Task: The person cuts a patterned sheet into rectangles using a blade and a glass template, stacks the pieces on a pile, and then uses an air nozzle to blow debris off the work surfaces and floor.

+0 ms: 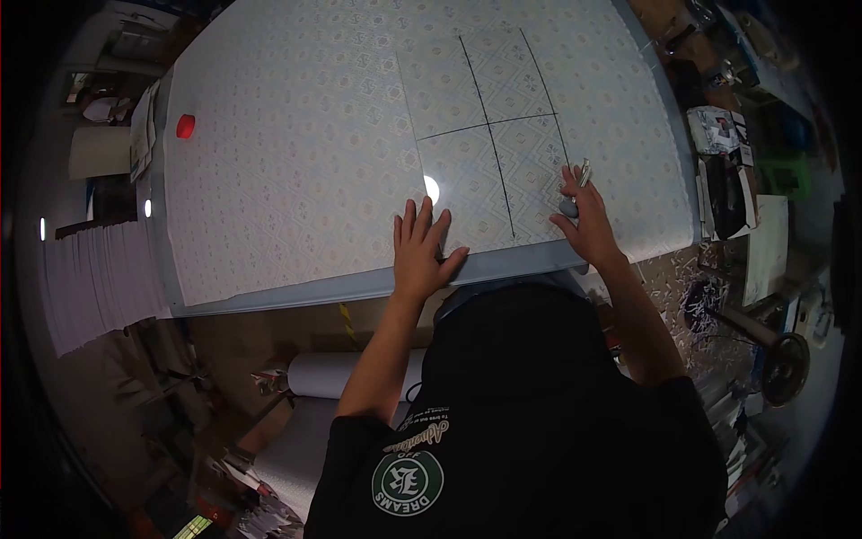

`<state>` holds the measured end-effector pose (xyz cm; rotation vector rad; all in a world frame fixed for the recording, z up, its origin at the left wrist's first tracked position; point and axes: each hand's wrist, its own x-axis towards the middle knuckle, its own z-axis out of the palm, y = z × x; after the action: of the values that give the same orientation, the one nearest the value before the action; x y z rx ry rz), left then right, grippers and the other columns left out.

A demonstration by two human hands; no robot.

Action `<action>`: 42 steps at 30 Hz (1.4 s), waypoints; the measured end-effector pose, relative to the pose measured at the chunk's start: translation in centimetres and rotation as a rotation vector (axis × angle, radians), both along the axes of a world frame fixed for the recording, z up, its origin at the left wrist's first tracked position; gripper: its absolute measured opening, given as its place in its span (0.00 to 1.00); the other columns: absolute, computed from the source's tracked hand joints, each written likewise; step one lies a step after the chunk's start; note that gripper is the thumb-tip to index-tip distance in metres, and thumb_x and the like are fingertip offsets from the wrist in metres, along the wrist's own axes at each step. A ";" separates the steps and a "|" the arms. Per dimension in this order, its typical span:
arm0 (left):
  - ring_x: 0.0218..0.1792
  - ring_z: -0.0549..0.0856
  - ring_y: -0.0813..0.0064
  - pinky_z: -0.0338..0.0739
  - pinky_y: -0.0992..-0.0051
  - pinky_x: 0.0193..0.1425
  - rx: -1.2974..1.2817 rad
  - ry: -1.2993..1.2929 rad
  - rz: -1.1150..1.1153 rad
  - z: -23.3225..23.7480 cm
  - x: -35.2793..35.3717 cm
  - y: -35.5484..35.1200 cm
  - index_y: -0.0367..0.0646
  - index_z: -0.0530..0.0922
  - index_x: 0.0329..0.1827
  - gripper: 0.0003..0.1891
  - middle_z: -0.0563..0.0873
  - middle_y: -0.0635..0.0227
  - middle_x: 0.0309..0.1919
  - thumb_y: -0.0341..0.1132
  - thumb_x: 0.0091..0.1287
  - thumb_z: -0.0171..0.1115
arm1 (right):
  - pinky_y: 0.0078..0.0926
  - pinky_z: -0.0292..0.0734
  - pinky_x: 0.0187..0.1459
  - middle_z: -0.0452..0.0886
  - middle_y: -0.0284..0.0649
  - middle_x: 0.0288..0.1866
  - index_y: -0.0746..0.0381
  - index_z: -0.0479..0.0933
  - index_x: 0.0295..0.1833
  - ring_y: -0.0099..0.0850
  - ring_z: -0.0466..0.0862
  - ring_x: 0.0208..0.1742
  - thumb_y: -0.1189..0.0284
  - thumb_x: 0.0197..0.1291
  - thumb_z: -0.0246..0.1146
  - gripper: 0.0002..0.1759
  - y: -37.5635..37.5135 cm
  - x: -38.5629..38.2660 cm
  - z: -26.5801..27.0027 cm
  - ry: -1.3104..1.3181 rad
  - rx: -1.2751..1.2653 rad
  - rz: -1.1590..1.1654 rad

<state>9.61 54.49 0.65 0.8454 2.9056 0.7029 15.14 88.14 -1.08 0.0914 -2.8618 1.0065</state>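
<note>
My left hand [419,251] lies flat, fingers spread, at the near edge of a pale patterned sheet [287,162] that covers the table. Under and beyond its fingertips is a clear panel [449,171] with crossing black lines and a bright light reflection near my fingers. At the panel's right side, my right hand [588,220] rests low with a slim silver tool [584,172] between its fingers. A small grey rounded piece [568,208] sits by the thumb; whether it belongs to the tool, I cannot tell.
A red round object [186,126] is at the sheet's left. The table's blue-grey edge [521,261] runs in front of me. Stacked white sheets [103,278] stand left, a white roll [319,375] lies below the table, and paper scraps [669,283] litter the right.
</note>
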 end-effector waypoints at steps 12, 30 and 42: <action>0.81 0.56 0.42 0.47 0.38 0.80 0.017 0.002 0.001 -0.3 0.1 -0.1 0.47 0.77 0.68 0.36 0.64 0.55 0.79 0.53 0.59 0.73 | 0.51 0.51 0.79 0.75 0.49 0.69 0.64 0.63 0.73 0.51 0.59 0.82 0.70 0.62 0.71 0.37 -0.2 0.1 0.7 -0.078 -0.079 -0.027; 0.82 0.53 0.43 0.46 0.42 0.82 0.041 -0.045 -0.001 -0.8 0.2 -0.6 0.46 0.74 0.72 0.37 0.62 0.49 0.79 0.54 0.61 0.69 | 0.47 0.69 0.70 0.62 0.53 0.81 0.66 0.66 0.69 0.55 0.62 0.79 0.82 0.56 0.68 0.34 0.4 0.2 -2.2 0.060 -0.082 -0.002; 0.81 0.55 0.44 0.47 0.43 0.82 0.025 -0.066 0.028 0.2 0.1 -0.1 0.46 0.74 0.71 0.37 0.64 0.50 0.78 0.53 0.60 0.71 | 0.47 0.60 0.75 0.61 0.56 0.81 0.67 0.65 0.67 0.54 0.58 0.82 0.78 0.59 0.66 0.30 0.1 0.2 -1.0 0.055 -0.079 0.003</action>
<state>9.73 54.38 0.85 0.7694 2.8618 0.7555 15.32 88.24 -2.12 0.1148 -2.7701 1.0991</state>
